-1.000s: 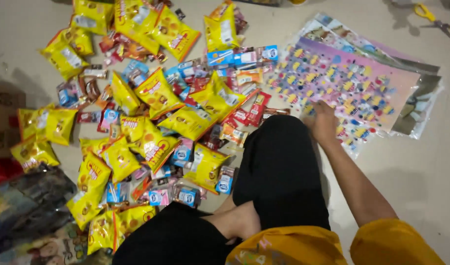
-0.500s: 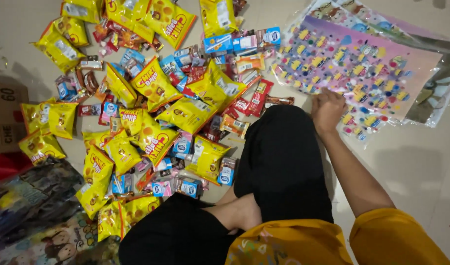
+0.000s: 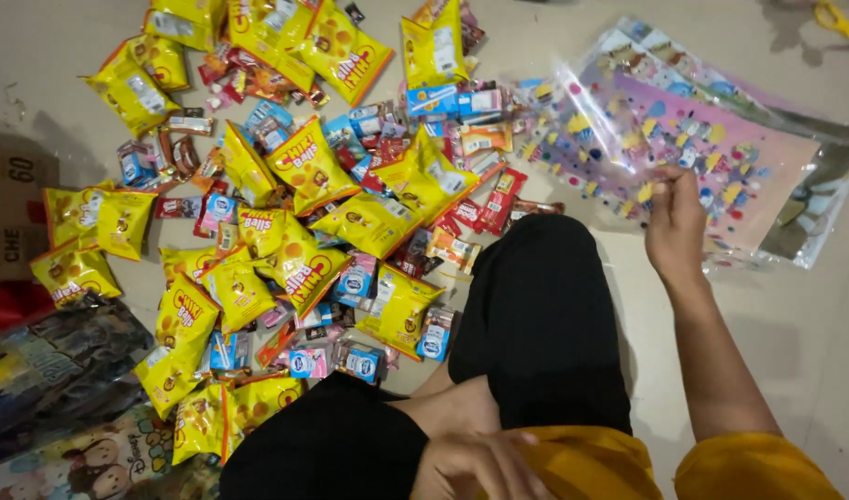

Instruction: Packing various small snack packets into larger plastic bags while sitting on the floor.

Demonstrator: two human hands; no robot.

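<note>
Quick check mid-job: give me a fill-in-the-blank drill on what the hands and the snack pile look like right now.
1. The right hand pinches the edge of a clear patterned plastic ____.
2. Most of the large crinkly snack packets on the floor are ____ in colour.
3. The left hand rests on the person's own ____, near the yellow garment.

Missing words: bag; yellow; leg

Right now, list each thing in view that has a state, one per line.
right hand: pinching the edge of a patterned plastic bag, lifting it.
left hand: resting in the lap, holding nothing.
patterned plastic bags: flat stack on the floor, top one partly raised.
yellow snack packets: sealed, scattered.
cardboard box: at the frame's edge, partly hidden.
</note>
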